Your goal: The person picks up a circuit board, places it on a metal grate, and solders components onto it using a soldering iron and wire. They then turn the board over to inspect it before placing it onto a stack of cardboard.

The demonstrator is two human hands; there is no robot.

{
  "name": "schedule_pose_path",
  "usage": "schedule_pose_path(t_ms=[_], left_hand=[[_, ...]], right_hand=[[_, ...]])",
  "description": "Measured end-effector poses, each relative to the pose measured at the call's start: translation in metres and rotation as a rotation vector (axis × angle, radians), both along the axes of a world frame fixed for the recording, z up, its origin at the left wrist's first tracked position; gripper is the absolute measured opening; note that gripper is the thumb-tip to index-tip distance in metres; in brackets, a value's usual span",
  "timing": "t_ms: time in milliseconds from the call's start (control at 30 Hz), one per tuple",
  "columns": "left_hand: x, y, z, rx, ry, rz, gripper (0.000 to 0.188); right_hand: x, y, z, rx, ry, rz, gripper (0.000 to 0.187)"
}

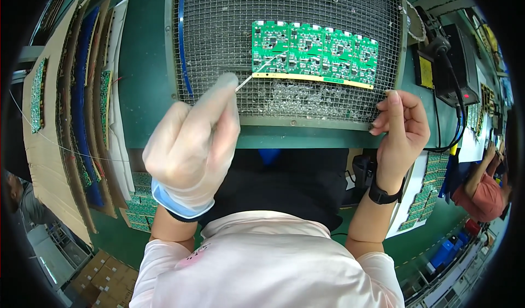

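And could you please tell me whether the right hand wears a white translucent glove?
No, the right hand is bare; only the left hand is gloved.

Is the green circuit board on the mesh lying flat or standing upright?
Lying flat: the circuit board shows its component face, mesh visible all around.

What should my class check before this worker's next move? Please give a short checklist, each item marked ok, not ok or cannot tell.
1. Left hand gloved: ok, a whitish covering reaches the wrist.
2. Thin stick in the left hand's grip: ok, it sticks out from the fingertips.
3. Thin stick touching the circuit board: cannot tell; it crosses over the left part, but contact is unclear.
4. Circuit board resting on the mesh tray: ok.
5. Right hand gloved: not ok, it is bare.
6. Right hand steadying the circuit board: not ok, it is apart from it.
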State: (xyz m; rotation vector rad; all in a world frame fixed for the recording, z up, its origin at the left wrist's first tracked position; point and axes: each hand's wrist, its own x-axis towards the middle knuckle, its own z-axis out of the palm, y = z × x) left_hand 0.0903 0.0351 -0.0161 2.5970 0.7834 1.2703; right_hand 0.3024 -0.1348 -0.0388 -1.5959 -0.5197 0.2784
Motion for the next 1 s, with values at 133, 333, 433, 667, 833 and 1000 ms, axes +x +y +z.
schedule_pose_path(t_ms=[133, 333, 433, 667, 833, 1000], left_hand=[[-0.011, -0.003, 0.000, -0.041, 0.048, -0.023, 0.033], [-0.023, -0.007, 0.004, -0.167, 0.110, 0.141, 0.031], [-0.022, -0.006, -0.010, -0.180, 0.001, 0.098, 0.029], [-0.015, 0.003, -0.030, -0.178, -0.090, -0.042, 0.024], [-0.017, 0.005, -0.033, -0.173, -0.131, -0.062, 0.023], [-0.017, 0.006, -0.033, -0.155, -0.141, -0.085, 0.017]], right_hand=[[0.000, -0.002, 0.005, 0.070, 0.053, 0.031, 0.020], [0.039, -0.032, -0.005, 0.523, 0.304, -0.274, 0.038], [0.087, -0.055, -0.009, 0.546, 0.272, -0.188, 0.039], [0.144, -0.036, 0.012, 0.367, 0.336, -0.117, 0.035], [0.162, -0.033, 0.015, 0.259, 0.178, -0.170, 0.030], [0.137, -0.082, 0.024, 0.333, 0.011, -0.185, 0.021]])
